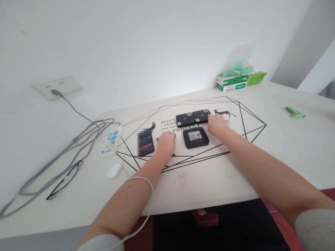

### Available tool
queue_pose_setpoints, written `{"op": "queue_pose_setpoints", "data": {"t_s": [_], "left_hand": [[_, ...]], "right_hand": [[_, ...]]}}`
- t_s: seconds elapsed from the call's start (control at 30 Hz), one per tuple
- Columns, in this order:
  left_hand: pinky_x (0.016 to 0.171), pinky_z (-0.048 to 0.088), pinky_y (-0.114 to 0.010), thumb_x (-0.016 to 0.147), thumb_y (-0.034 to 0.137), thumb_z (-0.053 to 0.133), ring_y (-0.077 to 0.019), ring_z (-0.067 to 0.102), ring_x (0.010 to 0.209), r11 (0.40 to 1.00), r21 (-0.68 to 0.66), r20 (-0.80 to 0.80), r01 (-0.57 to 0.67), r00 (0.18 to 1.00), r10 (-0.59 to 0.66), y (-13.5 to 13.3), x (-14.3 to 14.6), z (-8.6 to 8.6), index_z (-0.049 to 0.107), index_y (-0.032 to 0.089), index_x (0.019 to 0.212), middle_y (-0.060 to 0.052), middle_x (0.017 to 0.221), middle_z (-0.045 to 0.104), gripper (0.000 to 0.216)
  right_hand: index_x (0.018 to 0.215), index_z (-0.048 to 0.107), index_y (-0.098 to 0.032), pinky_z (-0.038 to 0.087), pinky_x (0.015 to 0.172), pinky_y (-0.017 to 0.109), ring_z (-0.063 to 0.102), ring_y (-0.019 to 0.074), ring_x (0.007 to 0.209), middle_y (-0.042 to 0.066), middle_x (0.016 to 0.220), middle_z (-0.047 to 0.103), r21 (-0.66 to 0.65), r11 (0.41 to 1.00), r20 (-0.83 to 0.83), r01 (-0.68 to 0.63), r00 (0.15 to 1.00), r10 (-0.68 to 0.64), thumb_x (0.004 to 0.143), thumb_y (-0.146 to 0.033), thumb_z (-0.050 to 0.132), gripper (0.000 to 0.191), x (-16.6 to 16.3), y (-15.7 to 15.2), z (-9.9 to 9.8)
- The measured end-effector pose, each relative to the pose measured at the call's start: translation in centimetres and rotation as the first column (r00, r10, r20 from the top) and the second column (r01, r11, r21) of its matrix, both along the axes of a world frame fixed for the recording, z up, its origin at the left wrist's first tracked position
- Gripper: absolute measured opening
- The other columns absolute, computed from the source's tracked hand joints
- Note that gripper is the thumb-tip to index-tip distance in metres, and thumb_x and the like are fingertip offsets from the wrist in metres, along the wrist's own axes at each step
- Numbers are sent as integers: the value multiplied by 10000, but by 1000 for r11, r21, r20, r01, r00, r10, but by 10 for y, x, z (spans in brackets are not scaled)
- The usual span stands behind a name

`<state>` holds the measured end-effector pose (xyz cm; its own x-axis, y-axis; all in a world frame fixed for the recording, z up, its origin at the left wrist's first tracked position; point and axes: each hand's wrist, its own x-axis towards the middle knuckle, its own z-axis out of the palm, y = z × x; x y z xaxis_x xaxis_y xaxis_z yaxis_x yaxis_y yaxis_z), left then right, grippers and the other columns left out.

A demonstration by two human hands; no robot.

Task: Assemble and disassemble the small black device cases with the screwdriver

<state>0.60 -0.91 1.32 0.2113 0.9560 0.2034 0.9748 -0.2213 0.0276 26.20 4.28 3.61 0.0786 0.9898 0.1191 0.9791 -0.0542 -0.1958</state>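
Three flat, square black plastic boxes lie on the printed white table. Two are side by side at the back, the left black box point(185, 119) and the right black box point(201, 116), with small labels on top. Nearer me lies a third black box point(195, 137), underside up, with a white label. My right hand point(218, 124) has its fingers bent at the right edge of the right back box, touching it. My left hand point(166, 142) rests on the table with fingers curled, between the phone point(146, 142) and the boxes; nothing shows in it.
At left are a power strip point(111, 141), a white case point(114, 170), eyeglasses point(64, 181) and a looped grey cable point(89, 139) running to a wall socket point(57, 87). A thin white cord point(152, 195) crosses my left forearm. Green-white boxes point(231, 83) and a green wrapper point(295, 112) lie right.
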Motion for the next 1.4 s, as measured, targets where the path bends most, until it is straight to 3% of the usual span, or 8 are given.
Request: {"op": "queue_pose_setpoints", "data": {"t_s": [0.1, 0.23, 0.37, 0.6, 0.83, 1.03, 1.2, 1.4], "left_hand": [[967, 516, -468, 1020, 269, 523, -350, 605, 1164, 996, 78, -89, -49, 994, 56, -10, 3, 10, 726, 168, 1123, -184, 1189, 683, 249], [858, 553, -436, 1018, 380, 529, -369, 666, 1083, 956, 54, -142, -287, 946, 292, -21, 4, 22, 671, 120, 1215, -229, 1220, 642, 356], [818, 566, -384, 1048, 390, 465, -336, 729, 1021, 913, -122, -143, -390, 917, 373, -21, -1, 24, 649, 106, 1236, -230, 1195, 659, 386], [852, 572, -365, 1034, 342, 495, -331, 746, 1054, 900, -117, -108, -420, 906, 409, -19, -5, 26, 608, 59, 1270, -292, 1227, 664, 386], [880, 562, -334, 1012, 127, 451, -303, 742, 1113, 887, -197, -96, -418, 909, 407, -10, -13, 18, 609, 72, 1257, -263, 1193, 717, 297], [865, 562, -384, 1043, 223, 470, -315, 752, 1011, 951, 38, 227, -308, 929, 292, -6, -16, 29, 633, 113, 1238, -201, 1076, 744, 277], [558, 529, -264, 1030, 386, 552, -145, 673, 559, 956, 121, 812, -266, 581, 58, 1, -17, 26, 573, 204, 1297, -35, 919, 705, 325], [556, 572, -260, 963, 438, 662, -107, 669, 556, 952, 170, 976, -256, 175, -127, 14, -19, 13, 455, 227, 1315, 5, 969, 633, 459]], "right_hand": [[1320, 656, -148, 526, 1013, 585, 583, 412, 1290, 264, 1339, 650, 159, 949, 18, -274, 961, 275, 1029, -431, 507, 432, -18, -13, 2], [1485, 595, -269, 382, 1201, 589, 453, 372, 1498, 149, 1631, 495, 23, 700, 19, -714, 701, 713, 1051, -602, 423, 574, -44, -34, -7], [1541, 559, -267, 251, 1261, 647, 364, 409, 1568, 157, 1703, 394, -43, 691, 49, -722, 689, 723, 1035, -673, 397, 669, -52, -42, -15], [1616, 438, -217, 217, 1266, 661, 334, 434, 1574, 197, 1721, 338, -64, 703, 52, -709, 701, 712, 890, -828, 517, 952, -48, -39, -14], [1602, 453, -212, 314, 1205, 626, 420, 451, 1488, 196, 1669, 424, -53, 653, 55, -755, 651, 757, 816, -810, 631, 1004, -41, -31, -13], [1515, 531, -192, 347, 1155, 616, 491, 440, 1383, 204, 1563, 518, -29, 607, 23, -794, 606, 795, 767, -765, 715, 960, -40, -30, -12], [1392, 600, -203, 371, 1105, 626, 529, 436, 1298, 195, 1450, 584, -18, 562, 8, -827, 562, 827, 734, -777, 735, 883, -45, -38, -9], [1351, 590, -181, 393, 1079, 594, 556, 415, 1251, 183, 1399, 626, -5, 541, -50, -841, 541, 840, 723, -764, 753, 872, -49, -42, -6]]}}
